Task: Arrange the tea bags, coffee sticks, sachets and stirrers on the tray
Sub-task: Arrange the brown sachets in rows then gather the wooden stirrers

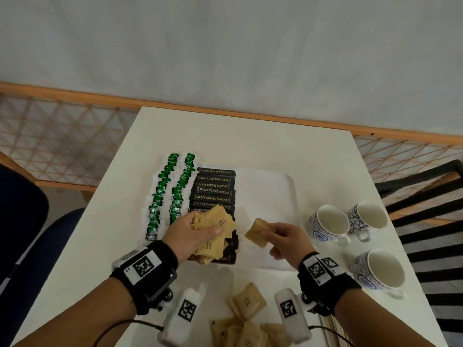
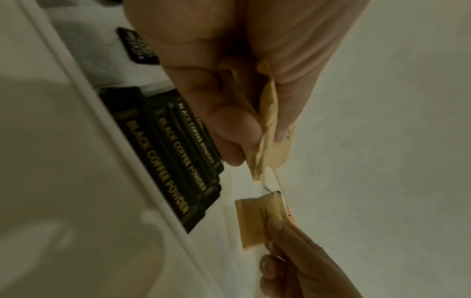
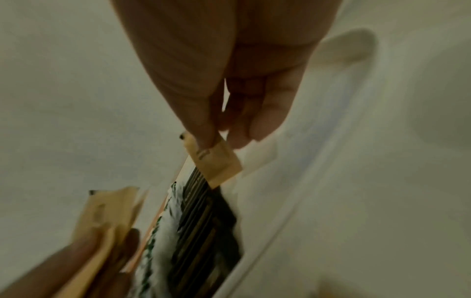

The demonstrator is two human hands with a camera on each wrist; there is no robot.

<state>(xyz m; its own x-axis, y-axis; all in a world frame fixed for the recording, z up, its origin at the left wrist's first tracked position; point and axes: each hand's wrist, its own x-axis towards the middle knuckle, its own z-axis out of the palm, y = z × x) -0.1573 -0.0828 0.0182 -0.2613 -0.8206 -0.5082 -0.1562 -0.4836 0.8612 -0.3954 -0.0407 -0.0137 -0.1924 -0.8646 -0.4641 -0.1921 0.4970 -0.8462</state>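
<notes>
A white tray holds two rows of green tea bags and a column of black coffee sticks. Above the sticks' near end my left hand grips a bundle of several brown sugar sachets, seen edge-on in the left wrist view. My right hand pinches one brown sachet over the bare part of the tray, just right of the bundle; the same sachet shows in the right wrist view. No stirrers are visible.
More loose brown sachets lie on the white table near its front edge, between my wrists. Three patterned cups stand to the right of the tray. A dark chair is beyond the table's right edge.
</notes>
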